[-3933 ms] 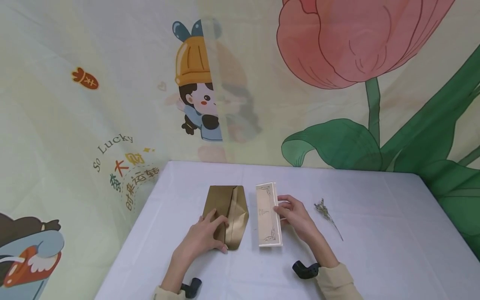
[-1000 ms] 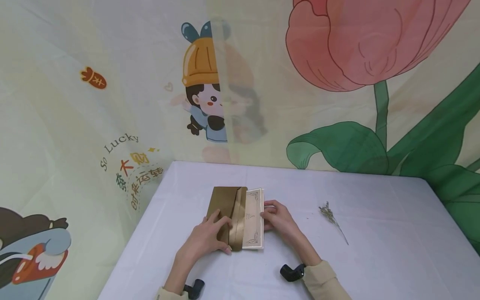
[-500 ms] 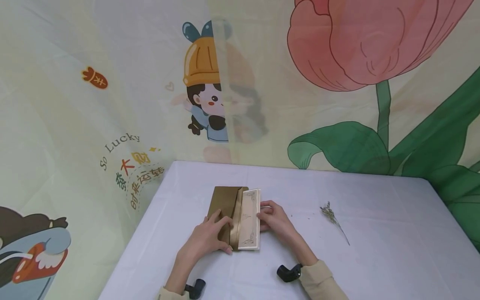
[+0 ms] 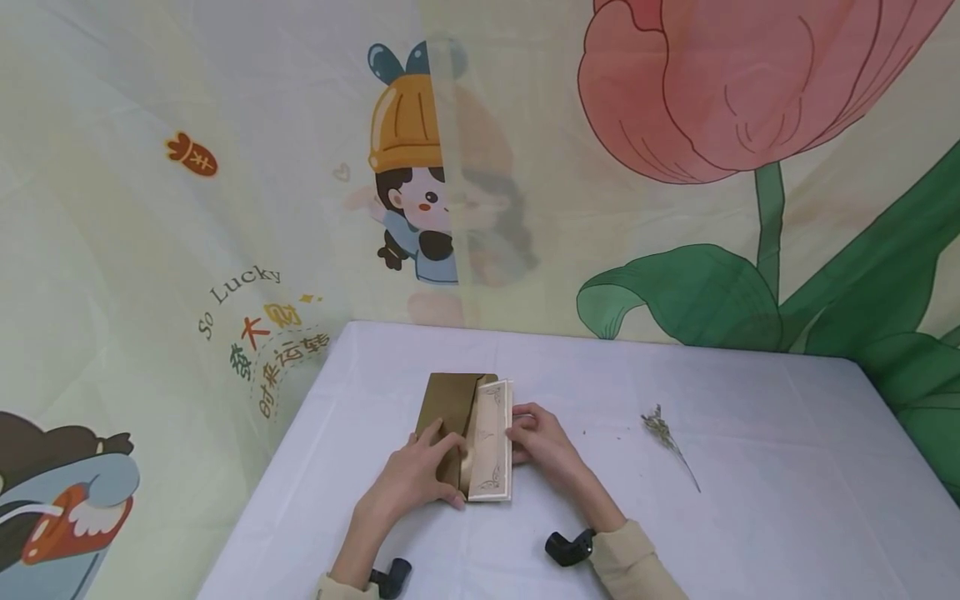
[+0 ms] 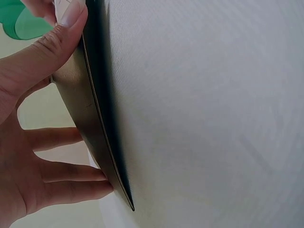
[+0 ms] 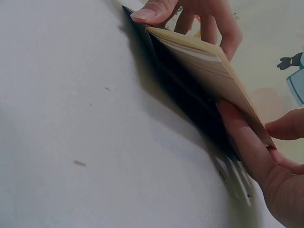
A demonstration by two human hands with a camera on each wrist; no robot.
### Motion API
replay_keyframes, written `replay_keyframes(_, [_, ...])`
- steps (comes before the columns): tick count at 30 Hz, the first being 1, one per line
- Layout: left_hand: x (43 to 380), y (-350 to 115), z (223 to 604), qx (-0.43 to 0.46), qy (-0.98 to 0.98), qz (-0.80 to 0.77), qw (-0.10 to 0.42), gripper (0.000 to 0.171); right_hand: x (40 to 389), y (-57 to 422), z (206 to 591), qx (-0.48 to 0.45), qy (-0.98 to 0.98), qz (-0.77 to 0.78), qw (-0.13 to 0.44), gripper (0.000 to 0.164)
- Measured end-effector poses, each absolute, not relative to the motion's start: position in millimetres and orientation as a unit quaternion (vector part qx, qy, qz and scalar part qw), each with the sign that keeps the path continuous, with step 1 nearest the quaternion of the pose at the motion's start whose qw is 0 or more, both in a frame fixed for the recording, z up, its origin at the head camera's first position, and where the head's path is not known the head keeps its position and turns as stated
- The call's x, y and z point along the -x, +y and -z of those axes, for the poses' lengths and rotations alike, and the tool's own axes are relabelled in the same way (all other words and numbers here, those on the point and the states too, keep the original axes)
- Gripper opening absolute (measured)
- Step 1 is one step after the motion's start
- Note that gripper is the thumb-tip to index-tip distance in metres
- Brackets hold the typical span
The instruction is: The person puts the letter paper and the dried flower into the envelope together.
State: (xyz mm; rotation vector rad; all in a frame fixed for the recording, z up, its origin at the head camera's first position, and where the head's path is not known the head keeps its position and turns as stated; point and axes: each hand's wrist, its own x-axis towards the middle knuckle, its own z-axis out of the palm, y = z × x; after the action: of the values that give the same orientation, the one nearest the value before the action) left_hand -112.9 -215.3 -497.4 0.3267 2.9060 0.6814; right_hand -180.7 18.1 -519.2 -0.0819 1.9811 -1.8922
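Observation:
A gold envelope (image 4: 453, 396) lies flat on the white tablecloth in the head view. My left hand (image 4: 412, 477) rests on it with spread fingers, its thumb at the near edge; the left wrist view shows these fingers against the envelope (image 5: 88, 107). My right hand (image 4: 549, 443) pinches the right edge of a cream folded card (image 4: 491, 442) with scrollwork corners. The card overlaps the envelope's right part, its left edge at the pocket opening. In the right wrist view the card (image 6: 209, 69) tilts up over the dark underside, thumb and fingers on its edge.
A small dried flower sprig (image 4: 663, 433) lies on the tablecloth (image 4: 780, 450) to the right. Tiny dark crumbs dot the cloth near my right hand. A printed curtain (image 4: 525, 292) hangs behind the table's far edge. Black wrist cameras (image 4: 570, 548) sit at both cuffs.
From beside the envelope, my right hand has brought the card leftward over its flap and keeps shifting it left. My left hand stays on the envelope. The sprig lies where it was.

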Motion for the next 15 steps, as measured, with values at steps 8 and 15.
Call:
replay_keyframes(8, [113.1, -216.2, 498.4, -0.113, 0.966, -0.225, 0.064, 0.068, 179.5, 11.3, 518.7, 0.029, 0.705, 0.682, 0.192, 0.045])
replay_keyframes(15, [113.3, -215.9, 498.9, -0.111, 0.966, -0.222, 0.064, 0.069, 179.3, 7.4, 518.5, 0.024, 0.711, 0.678, 0.187, 0.043])
